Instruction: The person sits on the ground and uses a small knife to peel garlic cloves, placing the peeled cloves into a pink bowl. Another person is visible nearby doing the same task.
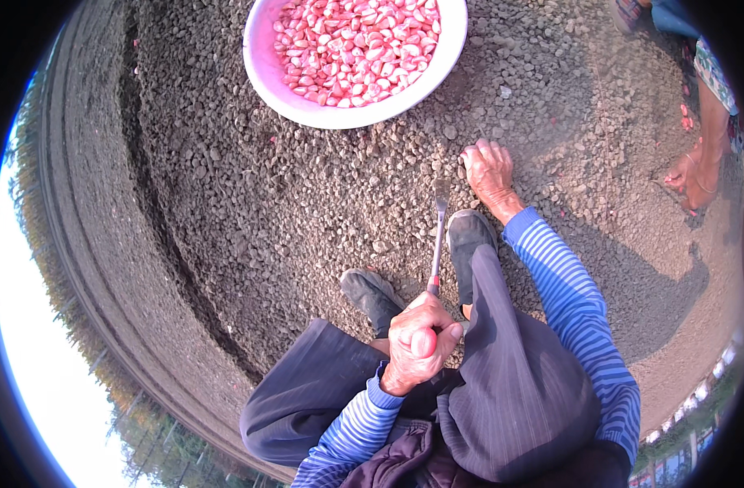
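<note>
My left hand (418,341) is closed around the red handle of a small hand tool with a metal shaft and a narrow flat blade (442,190); the blade's end rests on the soil. Ahead and to the right, my right hand (489,174) reaches down to the cloddy soil beside the blade, back of the hand up. Its fingers are bent and their tips partly hidden, so whether it holds anything cannot be told. A white basin (347,119) on the ground beyond both hands holds many pink-tinted garlic cloves (360,55).
At the right, another person's hand (695,177) with a thin bracelet touches the soil near scattered pink cloves (686,119); that person's shoe (626,13) shows above. My shoes (471,235) flank the tool. A furrow (158,226) curves along the left.
</note>
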### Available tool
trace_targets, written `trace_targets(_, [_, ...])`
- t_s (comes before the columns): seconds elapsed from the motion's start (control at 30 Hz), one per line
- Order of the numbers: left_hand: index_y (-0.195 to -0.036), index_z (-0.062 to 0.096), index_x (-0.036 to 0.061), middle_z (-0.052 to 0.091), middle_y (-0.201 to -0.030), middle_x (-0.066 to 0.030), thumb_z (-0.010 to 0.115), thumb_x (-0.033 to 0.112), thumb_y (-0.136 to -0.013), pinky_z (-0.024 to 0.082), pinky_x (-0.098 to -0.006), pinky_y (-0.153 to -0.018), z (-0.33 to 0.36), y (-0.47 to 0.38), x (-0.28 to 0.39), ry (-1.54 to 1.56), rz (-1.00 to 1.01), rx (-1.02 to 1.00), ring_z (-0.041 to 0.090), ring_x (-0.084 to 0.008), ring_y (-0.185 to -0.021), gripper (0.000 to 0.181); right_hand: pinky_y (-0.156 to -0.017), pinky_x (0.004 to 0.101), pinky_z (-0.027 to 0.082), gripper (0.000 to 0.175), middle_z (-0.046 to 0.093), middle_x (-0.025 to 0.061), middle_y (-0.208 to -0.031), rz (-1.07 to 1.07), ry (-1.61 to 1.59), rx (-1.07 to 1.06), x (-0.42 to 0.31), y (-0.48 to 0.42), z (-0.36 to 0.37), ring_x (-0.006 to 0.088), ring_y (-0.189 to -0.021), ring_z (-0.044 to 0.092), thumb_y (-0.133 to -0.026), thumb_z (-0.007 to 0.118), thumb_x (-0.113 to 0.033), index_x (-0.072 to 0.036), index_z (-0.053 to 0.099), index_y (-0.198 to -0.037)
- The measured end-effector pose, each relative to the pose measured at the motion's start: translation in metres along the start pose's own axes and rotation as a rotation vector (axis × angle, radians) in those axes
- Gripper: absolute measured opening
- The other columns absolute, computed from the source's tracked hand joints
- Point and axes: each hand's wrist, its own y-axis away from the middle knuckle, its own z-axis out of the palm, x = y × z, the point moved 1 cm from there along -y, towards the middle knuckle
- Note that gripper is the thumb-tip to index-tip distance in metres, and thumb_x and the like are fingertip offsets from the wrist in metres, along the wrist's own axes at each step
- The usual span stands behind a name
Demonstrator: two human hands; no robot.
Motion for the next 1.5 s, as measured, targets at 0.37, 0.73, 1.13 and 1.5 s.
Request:
trace_targets(0.37, [-0.076,0.062,0.0028,0.060,-0.070,-0.0065,0.077,-0.005,-0.075,0.049,-0.0350,-0.067,0.005,-0.004,0.001,-0.008,0.010,0.004,0.057,-0.0228,-0.066,0.016,-0.079,0.0452,0.050,0.011,0.067,0.0078,-0.102,0.034,0.017,-0.173,0.000,-0.006,0.002,0.0292,-0.096,0.063,-0.084,0.064,-0.017,-0.008,0.069,-0.085])
trace_targets(0.73, [-0.077,0.061,0.0007,0.060,-0.073,-0.0076,0.076,-0.006,-0.074,0.048,-0.0375,-0.072,0.003,0.005,-0.001,0.020,0.013,-0.006,0.056,-0.0237,-0.068,0.017,-0.074,0.0435,0.053,0.009,0.067,0.0080,-0.083,0.125,-0.187,0.105,-0.018,-0.115,-0.096,0.0291,-0.085,0.068,-0.086,0.071,-0.018,-0.009,0.070,-0.089])
trace_targets(1.13, [-0.078,0.060,0.0007,0.060,-0.072,-0.0080,0.074,-0.008,-0.073,0.049,-0.0378,-0.071,-0.010,0.014,-0.010,-0.029,0.101,0.101,0.057,-0.0239,-0.069,0.017,-0.073,0.0514,0.056,0.028,0.071,0.0231,-0.090,-0.047,-0.018,-0.205,-0.061,-0.241,-0.051,0.0405,-0.087,0.071,-0.081,0.069,-0.031,-0.006,0.074,-0.094])
trace_targets(1.5, [-0.077,0.059,-0.0006,0.059,-0.074,-0.0083,0.071,-0.002,-0.079,0.048,-0.0351,-0.071,-0.035,0.010,-0.041,-0.097,0.219,0.352,0.055,-0.0210,-0.070,0.012,-0.076,0.0380,0.056,0.014,0.066,0.0107,-0.091,-0.096,-0.780,0.195,-0.122,-0.130,-0.065,0.0274,-0.089,0.069,-0.098,0.067,-0.016,-0.003,0.062,-0.102])
